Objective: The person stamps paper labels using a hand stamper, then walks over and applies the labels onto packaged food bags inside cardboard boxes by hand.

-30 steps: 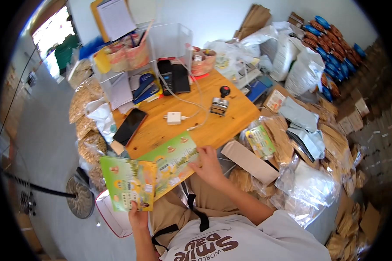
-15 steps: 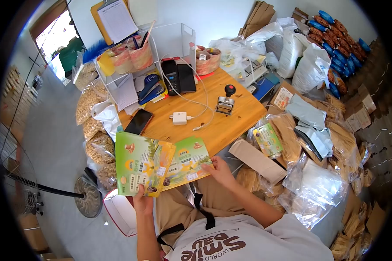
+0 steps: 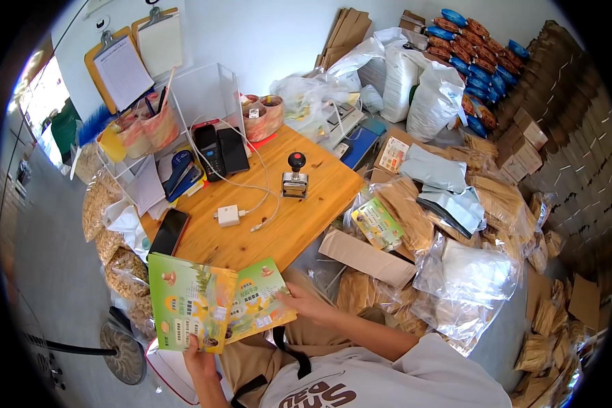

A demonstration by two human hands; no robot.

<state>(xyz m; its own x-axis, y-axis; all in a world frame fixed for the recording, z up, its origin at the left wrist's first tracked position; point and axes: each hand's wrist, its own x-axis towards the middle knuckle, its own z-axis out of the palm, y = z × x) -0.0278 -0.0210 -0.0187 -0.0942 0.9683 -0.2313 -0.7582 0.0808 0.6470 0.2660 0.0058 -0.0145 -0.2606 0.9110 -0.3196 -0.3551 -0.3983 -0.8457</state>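
My left hand (image 3: 198, 359) grips the lower edge of a stack of flat green-and-yellow printed packaging bags (image 3: 183, 299), thumb on top. The right hand (image 3: 306, 304) is closed on the right edge of another such packaging bag (image 3: 257, 299), which lies partly behind the left stack. Both are held above my lap, at the near edge of the wooden table (image 3: 299, 228). Close beyond the left stack, a black phone (image 3: 169, 232) lies on the table corner.
On the table are a self-inking stamp (image 3: 295, 177), a white charger (image 3: 228, 215) with cable and a handheld phone (image 3: 209, 151). To the right, a carton (image 3: 367, 258) stands among plastic-wrapped brown bundles (image 3: 500, 204). Bags of light-coloured pieces (image 3: 126, 268) line the left side.
The view has turned to the right, so the table and the hands appear farther left and a second clipboard shows. Both hands keep their hold on the packaging bags.
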